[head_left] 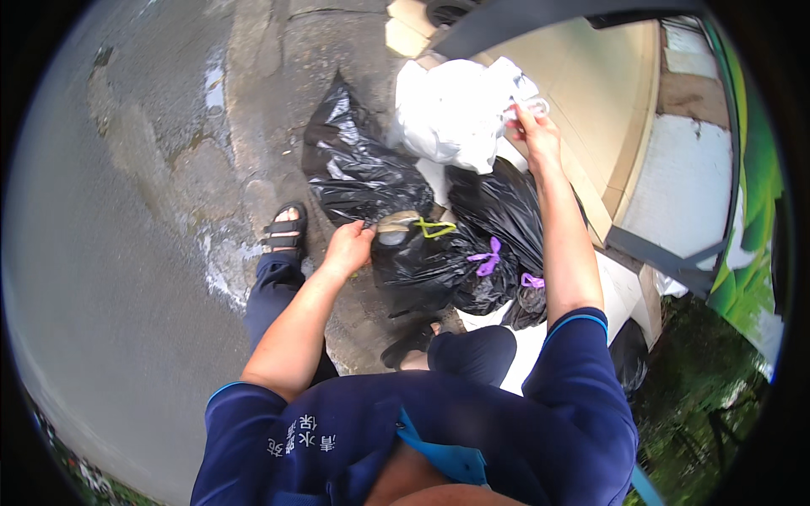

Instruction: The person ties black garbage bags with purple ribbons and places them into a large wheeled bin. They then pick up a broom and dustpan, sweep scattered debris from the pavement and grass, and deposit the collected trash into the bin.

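Note:
My right hand [536, 133] grips the gathered handles of a bulging white plastic bag [449, 111], raised above several black garbage bags. Lower and to the left, my left hand [348, 250] pinches the rim of a black garbage bag [414, 272]. In that bag's mouth, a pale container [393, 229] shows beside a yellow-green tie [436, 228]. Just beyond lies another black bag [361, 164], with a pointed top. A larger black bag [497, 199] rests under my right forearm, and purple ties [486, 258] knot a smaller one near it.
Wet, patched pavement [158, 253] spreads to the left. On the right stands a beige-panelled structure [582, 95] with a dark frame and a green printed panel [750, 234]. My sandalled foot [288, 228] is close to the bags. Another black bag [629, 357] sits by greenery.

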Tool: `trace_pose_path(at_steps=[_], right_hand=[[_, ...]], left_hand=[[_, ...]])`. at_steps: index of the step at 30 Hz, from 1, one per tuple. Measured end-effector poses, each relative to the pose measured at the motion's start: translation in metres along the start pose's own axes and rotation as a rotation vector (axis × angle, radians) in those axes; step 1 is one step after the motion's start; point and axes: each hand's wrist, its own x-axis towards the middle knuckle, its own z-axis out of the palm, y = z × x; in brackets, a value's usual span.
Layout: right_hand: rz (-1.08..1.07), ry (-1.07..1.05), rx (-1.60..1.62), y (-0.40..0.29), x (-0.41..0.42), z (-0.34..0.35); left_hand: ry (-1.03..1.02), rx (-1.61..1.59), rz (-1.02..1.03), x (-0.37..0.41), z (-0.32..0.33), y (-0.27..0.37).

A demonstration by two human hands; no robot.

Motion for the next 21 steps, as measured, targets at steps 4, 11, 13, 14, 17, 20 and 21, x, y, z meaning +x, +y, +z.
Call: trace_pose_path(at_steps=[4, 11, 13, 14, 17, 20, 21], right_hand=[[0.034, -0.003, 0.082, 0.059, -0.035, -0.078], [0.201, 0.101, -0.2, 0.188, -0.032, -0.093], [-0.098, 0.097, -0.853, 0.164, -0.043, -0.087], [-0.323, 0.198, -0.907, 0.15, -0.059, -0.082], [-0.66, 0.08, -0.72, 0.086, -0.119, -0.058], [-0.51, -0.37, -0.632, 0.088, -0.157, 0.004], [-0.475, -0.475, -0.678, 0.109, -0.153, 0.02]], left_hand=[[0.083, 0.683, 0.252, -0.006, 0.0, 0.021], [0.31, 0.736, 0.244, -0.02, 0.0, 0.054], [0.386, 0.625, 0.269, -0.022, 0.0, 0.038], [0.421, 0.564, 0.298, -0.02, 0.0, 0.032], [0.435, 0.488, 0.268, -0.027, 0.017, 0.032], [0.426, 0.357, 0.284, -0.013, 0.016, 0.01], [0.385, 0.251, 0.218, -0.017, 0.023, 0.014]])
